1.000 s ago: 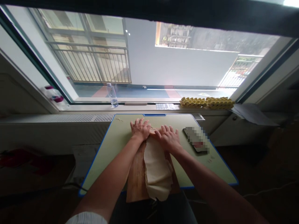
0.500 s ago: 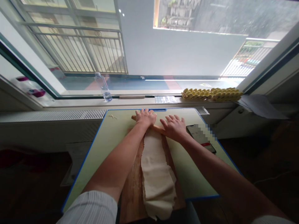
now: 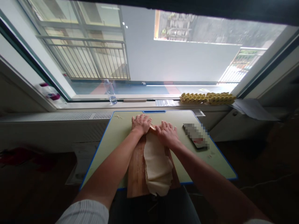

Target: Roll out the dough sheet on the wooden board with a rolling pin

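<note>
**A:** What fills the scene?

**B:** A wide window [image 3: 140, 59], with railings and a pale wall beyond the glass. Below it stands a green table [image 3: 191, 166] edged in blue.

**A:** And on the table?

**B:** A wooden board [image 3: 136, 175], its near end jutting past the table's edge toward the person's lap. Lengthwise along it lies a long, pale, dough-like sheet [image 3: 157, 163], ragged at the sides and rippled near the person, its far end between the two hands.

**A:** The yellow object on the sill?

**B:** A bumpy, tray-like stack [image 3: 207, 98], right of center.

**A:** The hands?

**B:** Both are palm-down at the board's far end. The left hand [image 3: 141, 123] has its fingers stretched forward, slightly apart; the right hand [image 3: 167, 133] matches, fingers extended and a little spread, thumb pointing inward. Neither visibly grips anything; what lies under the palms cannot be told.

**A:** Smaller items?

**B:** A phone [image 3: 195, 136], partly blurred out, lies to the right of the right hand. A clear bottle [image 3: 111, 94] leans on the sill at left. A short length of wooden rod [image 3: 152, 127] shows between the hands. Thin scraps [image 3: 118, 117] lie near the table's far left corner.
</note>
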Available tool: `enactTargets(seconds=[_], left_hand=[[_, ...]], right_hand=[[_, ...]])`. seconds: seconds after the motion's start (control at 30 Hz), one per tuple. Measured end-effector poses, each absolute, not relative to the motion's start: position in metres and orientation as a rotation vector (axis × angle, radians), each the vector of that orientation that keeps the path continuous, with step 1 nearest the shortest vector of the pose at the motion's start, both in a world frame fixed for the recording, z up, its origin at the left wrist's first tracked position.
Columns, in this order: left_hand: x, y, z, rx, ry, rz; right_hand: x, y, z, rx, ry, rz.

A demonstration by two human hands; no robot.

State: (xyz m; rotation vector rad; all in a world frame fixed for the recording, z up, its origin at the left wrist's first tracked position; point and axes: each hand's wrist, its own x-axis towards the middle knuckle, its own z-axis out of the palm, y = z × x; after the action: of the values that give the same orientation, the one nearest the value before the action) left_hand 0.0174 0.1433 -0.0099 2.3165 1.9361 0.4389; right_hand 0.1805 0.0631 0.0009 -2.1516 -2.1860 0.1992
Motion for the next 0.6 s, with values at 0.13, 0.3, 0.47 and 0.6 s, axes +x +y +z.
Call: enactTargets(seconds=[0.13, 0.3, 0.47, 0.6], left_hand=[[0.001, 0.134, -0.009, 2.285, 1.854, 0.451], [-0.011, 0.133, 0.008, 2.312, 1.667, 0.412], [0.005, 0.141, 0.022, 2.289, 1.589, 0.258], [0.025, 0.151, 0.024, 2.244, 1.736, 0.155]], right_hand=[[0.173, 0.053, 0.002, -2.117, -2.013, 0.206], [0.188, 0.063, 0.007, -2.088, -2.038, 0.091], [0.200, 0.068, 0.010, -2.072, -2.140, -0.001], [0.191, 0.046, -0.001, -1.938, -2.184, -0.020]])
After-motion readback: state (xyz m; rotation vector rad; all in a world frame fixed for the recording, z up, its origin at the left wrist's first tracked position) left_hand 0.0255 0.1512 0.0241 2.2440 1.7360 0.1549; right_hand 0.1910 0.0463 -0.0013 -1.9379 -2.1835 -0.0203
